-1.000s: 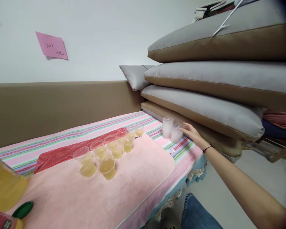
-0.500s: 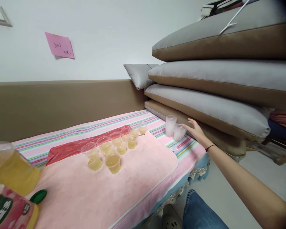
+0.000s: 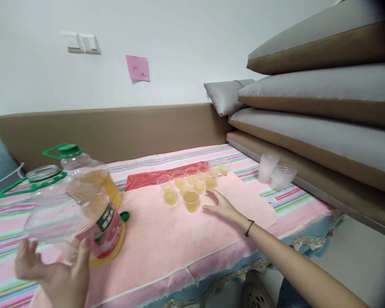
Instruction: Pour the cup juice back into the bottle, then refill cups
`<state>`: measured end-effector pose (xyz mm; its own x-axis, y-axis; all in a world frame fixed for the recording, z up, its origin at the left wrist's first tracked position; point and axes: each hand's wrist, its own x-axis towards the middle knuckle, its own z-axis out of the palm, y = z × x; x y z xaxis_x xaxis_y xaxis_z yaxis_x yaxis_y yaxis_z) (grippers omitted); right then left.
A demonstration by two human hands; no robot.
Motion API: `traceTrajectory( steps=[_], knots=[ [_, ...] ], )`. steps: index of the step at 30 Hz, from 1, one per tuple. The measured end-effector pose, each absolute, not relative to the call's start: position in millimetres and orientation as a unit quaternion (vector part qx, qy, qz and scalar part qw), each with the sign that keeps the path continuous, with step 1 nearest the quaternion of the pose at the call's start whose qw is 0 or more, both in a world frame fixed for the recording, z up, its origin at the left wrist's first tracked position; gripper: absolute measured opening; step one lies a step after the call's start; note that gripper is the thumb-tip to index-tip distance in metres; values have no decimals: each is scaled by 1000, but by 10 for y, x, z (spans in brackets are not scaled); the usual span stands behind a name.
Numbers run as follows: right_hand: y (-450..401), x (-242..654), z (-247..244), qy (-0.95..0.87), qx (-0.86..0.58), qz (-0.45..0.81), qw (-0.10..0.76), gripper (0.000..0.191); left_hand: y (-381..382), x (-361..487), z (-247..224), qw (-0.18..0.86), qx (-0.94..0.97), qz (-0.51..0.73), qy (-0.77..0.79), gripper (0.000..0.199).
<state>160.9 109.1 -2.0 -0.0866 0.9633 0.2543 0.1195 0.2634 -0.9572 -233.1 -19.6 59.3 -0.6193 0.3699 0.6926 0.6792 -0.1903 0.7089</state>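
My right hand (image 3: 220, 206) is open beside the nearest filled cup (image 3: 191, 201), its fingers apart and holding nothing. Several clear cups of yellow liquid stand grouped on the pink mat (image 3: 167, 239). At the lower left my left hand (image 3: 56, 269) is open, palm up, in front of an uncapped large bottle (image 3: 107, 226) with a pink label and yellow liquid low inside. Behind it stands a second large bottle (image 3: 99, 177) with a green cap. A loose green cap (image 3: 124, 216) lies right of the front bottle.
Two stacks of clear cups, one upright (image 3: 268, 168) and one beside it (image 3: 283, 177), stand at the right on the striped cloth (image 3: 308, 205). Red plastic (image 3: 144, 179) lies behind the filled cups. Large grey-brown cushions (image 3: 308, 128) are piled at the right.
The view has turned left, showing both bottles and my left hand. My right hand has moved away from the stacked cups, leftward to the filled cups.
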Motion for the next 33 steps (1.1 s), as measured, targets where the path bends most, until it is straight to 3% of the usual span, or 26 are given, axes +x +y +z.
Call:
traceTrajectory(
  steps=[3, 10, 20, 26, 33],
  knots=[
    [1118, 1197, -170, -595, -408, 452, 525, 71, -149, -2464, 466, 174, -456, -627, -607, 116],
    [1094, 822, -237, -544, -430, 443, 567, 76, -229, -2441, 459, 140, -464, -640, -596, 100],
    [1029, 801, -99, -535, -446, 414, 586, 67, -206, -2493, 402, 95, -473, -656, -580, 99],
    [906, 837, 245, -583, -444, 376, 568, 66, -203, -2473, 375, 62, -479, -665, -569, 102],
    [668, 604, 1040, -636, -388, 390, 542, 59, -207, -2474, 316, 47, -470, -674, -567, 109]
  ],
)
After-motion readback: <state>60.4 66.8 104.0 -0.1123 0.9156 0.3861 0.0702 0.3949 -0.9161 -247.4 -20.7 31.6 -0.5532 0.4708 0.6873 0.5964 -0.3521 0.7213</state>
